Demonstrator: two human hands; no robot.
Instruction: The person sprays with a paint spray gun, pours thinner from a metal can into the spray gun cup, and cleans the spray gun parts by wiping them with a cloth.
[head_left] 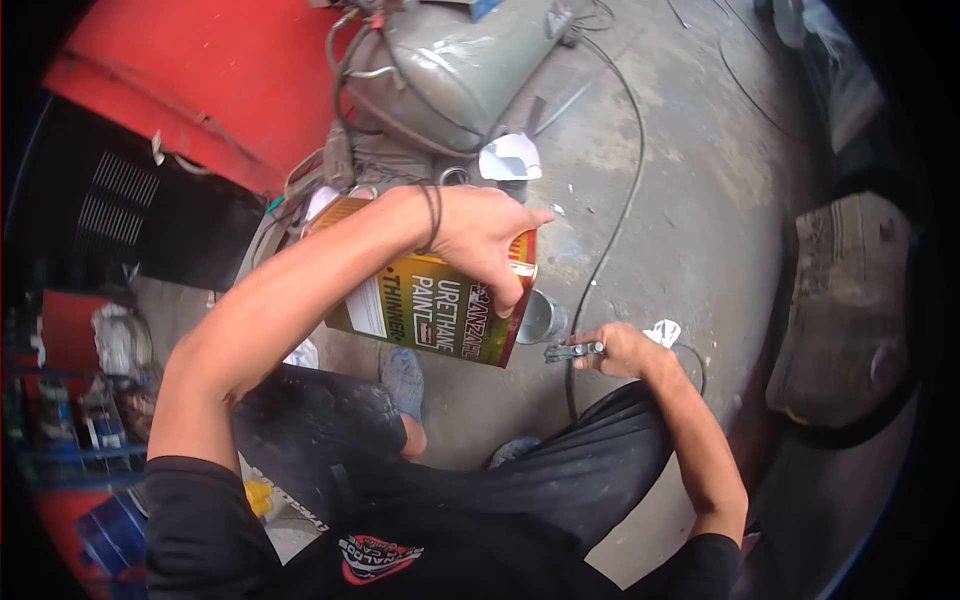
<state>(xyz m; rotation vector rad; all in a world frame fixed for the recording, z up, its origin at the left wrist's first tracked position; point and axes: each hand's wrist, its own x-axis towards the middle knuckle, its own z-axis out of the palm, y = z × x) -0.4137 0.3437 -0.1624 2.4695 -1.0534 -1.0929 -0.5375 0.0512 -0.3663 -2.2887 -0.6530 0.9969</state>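
With its elbow bent, the left hand (pixel 485 242) grasps the top end of a can (pixel 425 308) reading "ANZAHL", "URETHANE PAINT" and "THINNER". The can, below this grip, is tipped, its long axis running sideways, top toward the right hand (pixel 622 350), which clasps a metal tool (pixel 573 351); a grey cup (pixel 541 318) is between the grips.

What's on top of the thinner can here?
The left hand lies over the thinner can, one digit against its lettered side, with the forearm crossing over it too. They cover part of the can, so any cap or handle beneath cannot be seen.
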